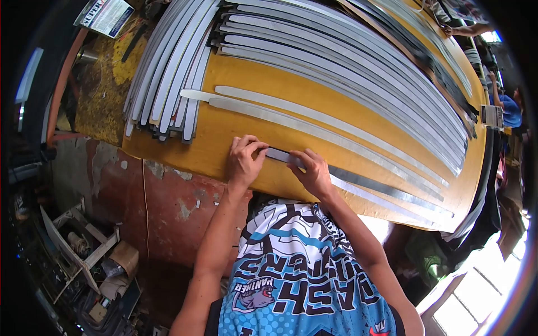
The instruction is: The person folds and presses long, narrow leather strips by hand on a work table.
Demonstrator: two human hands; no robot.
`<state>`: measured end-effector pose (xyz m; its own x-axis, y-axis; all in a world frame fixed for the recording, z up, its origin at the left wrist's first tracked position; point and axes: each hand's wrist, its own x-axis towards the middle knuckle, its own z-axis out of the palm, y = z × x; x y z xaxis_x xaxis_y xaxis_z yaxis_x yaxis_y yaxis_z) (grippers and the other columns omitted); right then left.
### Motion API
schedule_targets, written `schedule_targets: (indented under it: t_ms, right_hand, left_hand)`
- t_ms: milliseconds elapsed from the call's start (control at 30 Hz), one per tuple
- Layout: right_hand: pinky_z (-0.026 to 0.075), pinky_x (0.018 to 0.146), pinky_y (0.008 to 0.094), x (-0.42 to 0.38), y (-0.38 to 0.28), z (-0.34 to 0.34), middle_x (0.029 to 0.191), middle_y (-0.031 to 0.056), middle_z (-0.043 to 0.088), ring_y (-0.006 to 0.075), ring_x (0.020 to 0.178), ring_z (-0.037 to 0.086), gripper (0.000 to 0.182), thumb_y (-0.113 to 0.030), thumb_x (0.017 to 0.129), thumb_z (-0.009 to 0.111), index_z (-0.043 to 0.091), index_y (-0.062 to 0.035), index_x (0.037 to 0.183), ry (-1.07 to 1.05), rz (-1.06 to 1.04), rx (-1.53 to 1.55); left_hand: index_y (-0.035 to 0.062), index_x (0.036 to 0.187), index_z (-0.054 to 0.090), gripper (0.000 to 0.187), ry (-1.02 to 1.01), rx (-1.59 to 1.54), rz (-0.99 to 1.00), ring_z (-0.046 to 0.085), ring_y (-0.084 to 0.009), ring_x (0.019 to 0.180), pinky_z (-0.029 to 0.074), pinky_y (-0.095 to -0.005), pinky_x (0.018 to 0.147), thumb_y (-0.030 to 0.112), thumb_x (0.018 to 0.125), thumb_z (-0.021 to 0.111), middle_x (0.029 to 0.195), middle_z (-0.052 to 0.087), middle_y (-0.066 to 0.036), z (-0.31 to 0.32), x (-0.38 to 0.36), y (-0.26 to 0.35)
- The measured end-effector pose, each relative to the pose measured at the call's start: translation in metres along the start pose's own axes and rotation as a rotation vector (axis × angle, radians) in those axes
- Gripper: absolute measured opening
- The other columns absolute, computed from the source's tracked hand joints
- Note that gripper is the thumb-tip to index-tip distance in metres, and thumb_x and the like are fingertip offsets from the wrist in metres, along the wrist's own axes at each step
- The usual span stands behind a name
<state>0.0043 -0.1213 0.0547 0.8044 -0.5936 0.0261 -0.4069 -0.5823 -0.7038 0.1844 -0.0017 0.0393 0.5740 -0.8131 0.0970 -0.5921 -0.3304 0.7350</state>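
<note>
Head view: a long flat grey metal strip (358,180) is lying at the near edge of the yellow wooden tabletop (246,73). The left hand (245,158) is closed, pinching the strip's end; the right hand (314,172) is pressed flat beside it. Positioning appears in hand; a steady grip is called for.
</note>
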Motion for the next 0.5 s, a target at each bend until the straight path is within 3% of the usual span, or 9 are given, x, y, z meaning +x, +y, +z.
schedule_targets:
  t_ms: [333, 500]
  right_hand:
    - [0.054, 0.069, 0.0421, -0.018, -0.001, -0.032, 0.089, 0.0114, 0.069, 0.0332, 0.079, 0.067, 0.027, -0.019, 0.082, 0.079, 0.071, -0.0103, 0.107, -0.068, 0.121, -0.057]
    - [0.054, 0.069, 0.0417, -0.04, 0.01, -0.049, 0.088, 0.0105, 0.067, 0.0326, 0.08, 0.066, 0.028, -0.019, 0.082, 0.08, 0.071, -0.0088, 0.107, 0.004, 0.203, -0.051]
  left_hand:
    - [0.008, 0.088, 0.077, 0.01, 0.052, 0.041, 0.034, 0.058, -0.0288, 0.092, 0.048, -0.0414, 0.084, 0.008, 0.077, 0.077, 0.095, 0.065, -0.006, 0.006, -0.005, 0.002]
    - [0.0024, 0.092, 0.075, 0.014, 0.074, 0.037, 0.055, 0.059, -0.0297, 0.09, 0.049, -0.0404, 0.081, -0.001, 0.079, 0.072, 0.095, 0.064, -0.009, 0.006, -0.005, 0.005]
